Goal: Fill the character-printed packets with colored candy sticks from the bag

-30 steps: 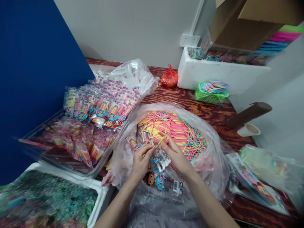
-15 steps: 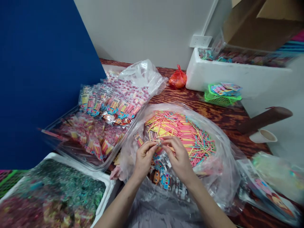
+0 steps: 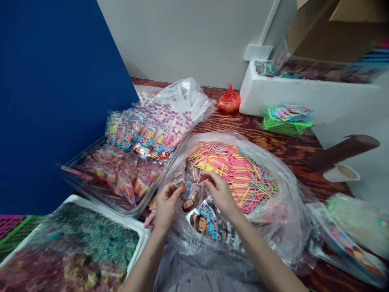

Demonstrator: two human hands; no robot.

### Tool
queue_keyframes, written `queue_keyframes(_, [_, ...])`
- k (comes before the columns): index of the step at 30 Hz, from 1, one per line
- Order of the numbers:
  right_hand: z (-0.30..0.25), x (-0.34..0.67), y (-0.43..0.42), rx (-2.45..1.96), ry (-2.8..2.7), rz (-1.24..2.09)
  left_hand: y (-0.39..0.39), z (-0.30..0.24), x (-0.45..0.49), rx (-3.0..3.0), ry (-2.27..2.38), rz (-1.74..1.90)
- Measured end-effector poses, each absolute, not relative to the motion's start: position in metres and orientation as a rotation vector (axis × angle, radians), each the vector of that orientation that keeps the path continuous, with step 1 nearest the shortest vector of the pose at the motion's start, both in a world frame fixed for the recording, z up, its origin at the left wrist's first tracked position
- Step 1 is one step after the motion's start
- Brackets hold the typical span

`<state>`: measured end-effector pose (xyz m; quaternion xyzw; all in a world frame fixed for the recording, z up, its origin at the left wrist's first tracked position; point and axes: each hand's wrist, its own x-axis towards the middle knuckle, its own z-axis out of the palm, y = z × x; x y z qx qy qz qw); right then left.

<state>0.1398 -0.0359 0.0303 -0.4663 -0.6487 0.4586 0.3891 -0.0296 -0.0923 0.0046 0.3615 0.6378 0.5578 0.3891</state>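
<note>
My left hand (image 3: 165, 205) pinches a small clear printed pouch (image 3: 179, 182) by its edge, at the left side of the stick pile. My right hand (image 3: 220, 194) hovers over the near edge of the pile, its fingers curled together; whether anything thin is between the fingertips I cannot make out. Pink, yellow and blue-green candy-like sticks (image 3: 240, 178) lie heaped in a large clear plastic bag (image 3: 285, 182). Below my hands, several flat printed pouches (image 3: 206, 223) with a cartoon figure rest on the bag's near side.
To the left stands a clear tray (image 3: 133, 209) with filled pouches. A foam box (image 3: 141, 233) of wrapped pieces sits at lower left. Further back are a red bag (image 3: 229, 100), a green basket (image 3: 285, 126), a white foam box (image 3: 304, 95) and a paper cup (image 3: 342, 173).
My hands were together over the bag; now they are apart. The left has moved left and down with a printed pouch, the right slightly away. The camera view has shifted a little.
</note>
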Motion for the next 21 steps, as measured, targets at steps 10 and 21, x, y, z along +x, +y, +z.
queue_keyframes(10, [-0.037, 0.082, 0.020, -1.315, -1.695, 1.365, -0.082, -0.012, -0.021, 0.759, 1.693, 1.492])
queue_keyframes(21, [-0.015, 0.103, 0.013, -1.092, -1.621, 1.450, -0.091, -0.014, -0.015, 0.905, 1.694, 1.554])
